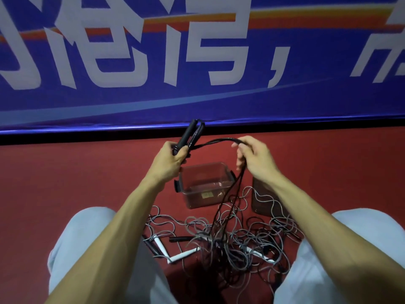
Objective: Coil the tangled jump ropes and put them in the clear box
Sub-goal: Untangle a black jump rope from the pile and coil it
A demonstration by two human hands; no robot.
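Observation:
My left hand (171,160) grips the black handles (190,133) of a black jump rope, held upright above the floor. The black rope (215,141) arcs from the handles to my right hand (252,159), which pinches several strands. From there the strands hang down into a tangled pile of grey and black ropes (230,240) on the red floor between my knees. White handles (184,254) and a black handle (179,239) lie in the pile. The clear box (206,185) stands open on the floor just beyond the pile, below my hands, with no ropes inside.
A dark lid-like panel (263,198) lies right of the box, partly under grey rope. A blue banner with white characters (153,62) covers the wall ahead, meeting the red floor (65,176) at a black strip. My knees in light trousers (87,238) flank the pile.

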